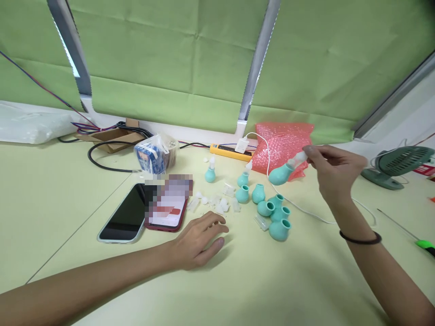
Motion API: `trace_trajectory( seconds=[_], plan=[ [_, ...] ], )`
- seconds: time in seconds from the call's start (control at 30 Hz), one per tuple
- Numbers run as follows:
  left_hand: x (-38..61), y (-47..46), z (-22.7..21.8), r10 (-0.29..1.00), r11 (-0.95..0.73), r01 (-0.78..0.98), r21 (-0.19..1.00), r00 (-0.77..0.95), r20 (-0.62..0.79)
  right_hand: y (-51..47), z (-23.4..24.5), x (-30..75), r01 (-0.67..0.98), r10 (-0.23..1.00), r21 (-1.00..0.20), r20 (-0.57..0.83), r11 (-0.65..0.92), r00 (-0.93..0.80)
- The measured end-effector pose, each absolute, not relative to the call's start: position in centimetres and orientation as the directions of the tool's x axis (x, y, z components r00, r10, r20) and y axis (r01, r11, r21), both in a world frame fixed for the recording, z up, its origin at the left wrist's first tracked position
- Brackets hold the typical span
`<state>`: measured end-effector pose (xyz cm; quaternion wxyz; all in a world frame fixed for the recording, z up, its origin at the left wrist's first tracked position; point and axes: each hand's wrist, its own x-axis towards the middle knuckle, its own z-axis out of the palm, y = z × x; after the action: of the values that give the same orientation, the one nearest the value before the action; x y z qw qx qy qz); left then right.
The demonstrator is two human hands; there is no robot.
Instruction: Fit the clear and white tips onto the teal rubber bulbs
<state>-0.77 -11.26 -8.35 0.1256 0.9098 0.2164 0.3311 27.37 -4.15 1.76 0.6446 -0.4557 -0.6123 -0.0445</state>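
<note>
My right hand point(335, 170) pinches the clear nozzle of a teal bulb nasal aspirator point(281, 174), which hangs tilted above the table, bulb down to the left. My left hand point(201, 240) rests on the table with its fingers loosely apart and nothing in them. Just beyond it lie small white and clear plastic parts point(222, 206). Several teal bulbs without nozzles point(280, 230) are grouped between the hands. A clear tube point(261, 222) lies beside them. Two bulbs with nozzles stand farther back, one upright point(210, 174) and one leaning a little point(243, 179).
A black-screened phone point(124, 215) and a red-cased phone point(170, 206) lie left. Behind are a plastic-wrapped package point(156, 154), a yellow power strip point(231, 152) and pink bubble wrap point(282, 142). A white cable point(302, 208) crosses the right side, near a green fan point(401, 163) and a screwdriver point(424, 245).
</note>
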Motion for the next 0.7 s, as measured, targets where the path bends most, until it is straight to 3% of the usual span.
trace_trajectory(
  seconds=[0.1,0.2,0.3,0.7],
  plan=[
    [-0.7,-11.3,-8.5,0.487,-0.872,0.359,0.332,0.705,0.515,-2.0,0.0,28.4,0.715,0.542,-0.501,0.816,0.488,0.201],
    [-0.5,-11.4,-8.6,0.503,-0.864,0.410,0.291,0.722,0.475,-0.5,-2.1,28.9,0.802,0.722,-0.465,0.689,0.374,0.062],
    [-0.3,-11.4,-8.5,0.531,-0.847,0.467,0.253,0.733,0.425,0.4,-3.3,29.4,0.825,0.806,-0.448,0.592,0.345,-0.015],
    [0.0,-11.5,-8.7,0.619,-0.781,0.607,0.147,0.723,0.306,0.9,-3.3,30.2,0.891,0.802,-0.387,0.596,0.236,0.047]
  ],
)
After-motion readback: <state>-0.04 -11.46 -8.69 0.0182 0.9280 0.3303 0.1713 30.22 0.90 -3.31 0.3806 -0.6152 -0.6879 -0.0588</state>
